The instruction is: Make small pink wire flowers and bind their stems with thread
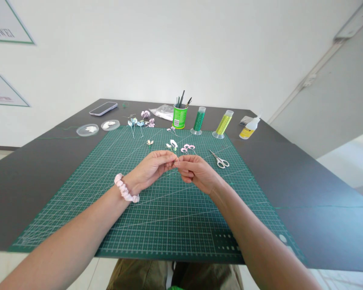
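Note:
Over the green cutting mat [157, 225], my left hand [151, 169] and my right hand [198, 171] meet fingertip to fingertip. Both are closed in a pinch, and whatever lies between the fingers is too small or hidden to make out. A pink scrunchie [125, 189] circles my left wrist. Just beyond the fingertips show white petals [173, 143] with green stems; I cannot tell whether these lie on the mat or are held. Pink wire-stemmed petals [187, 148] lie behind my right hand, and a small cream flower [150, 142] behind my left.
White-handled scissors [221, 161] lie right of my hands. Farther back stand a green can [180, 117] of tools, a dark green thread spool [199, 121], a yellow-green spool [224, 124] and a glue bottle [249, 128]. Leftward are blue flowers [136, 122], shallow dishes [87, 129] and a phone [103, 108].

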Available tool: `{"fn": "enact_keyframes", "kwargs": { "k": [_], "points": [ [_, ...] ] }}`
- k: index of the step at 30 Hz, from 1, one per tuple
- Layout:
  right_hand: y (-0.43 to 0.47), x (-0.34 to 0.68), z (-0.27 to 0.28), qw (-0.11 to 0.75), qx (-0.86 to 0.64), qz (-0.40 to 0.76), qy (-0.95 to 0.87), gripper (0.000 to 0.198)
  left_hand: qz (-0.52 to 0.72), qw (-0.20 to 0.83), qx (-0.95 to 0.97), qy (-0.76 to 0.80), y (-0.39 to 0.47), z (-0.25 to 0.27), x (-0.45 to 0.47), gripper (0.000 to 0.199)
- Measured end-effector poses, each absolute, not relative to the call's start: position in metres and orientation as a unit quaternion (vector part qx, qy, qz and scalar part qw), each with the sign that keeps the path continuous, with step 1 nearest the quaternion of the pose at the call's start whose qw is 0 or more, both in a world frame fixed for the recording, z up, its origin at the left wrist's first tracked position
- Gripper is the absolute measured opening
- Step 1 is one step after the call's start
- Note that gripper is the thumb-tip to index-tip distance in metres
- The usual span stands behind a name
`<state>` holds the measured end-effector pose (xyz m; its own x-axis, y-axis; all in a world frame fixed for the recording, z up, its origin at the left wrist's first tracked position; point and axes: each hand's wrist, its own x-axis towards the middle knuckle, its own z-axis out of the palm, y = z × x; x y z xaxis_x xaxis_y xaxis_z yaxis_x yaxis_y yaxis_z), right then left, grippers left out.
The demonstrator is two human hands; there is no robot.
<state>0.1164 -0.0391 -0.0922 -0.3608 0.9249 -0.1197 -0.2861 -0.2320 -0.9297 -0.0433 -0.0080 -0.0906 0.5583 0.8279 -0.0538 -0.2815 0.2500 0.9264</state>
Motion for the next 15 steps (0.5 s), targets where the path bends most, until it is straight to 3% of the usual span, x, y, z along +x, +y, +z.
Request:
{"fn": "enact_keyframes", "kwargs": {
  "k": [15],
  "points": [
    [-0.0379,0.1163,-0.0938,0.436,-0.357,0.697,-0.443,0.031,0.370,0.754,0.472,0.268,-0.0077,-0.0915,-0.0434,0.022]
  ]
}}
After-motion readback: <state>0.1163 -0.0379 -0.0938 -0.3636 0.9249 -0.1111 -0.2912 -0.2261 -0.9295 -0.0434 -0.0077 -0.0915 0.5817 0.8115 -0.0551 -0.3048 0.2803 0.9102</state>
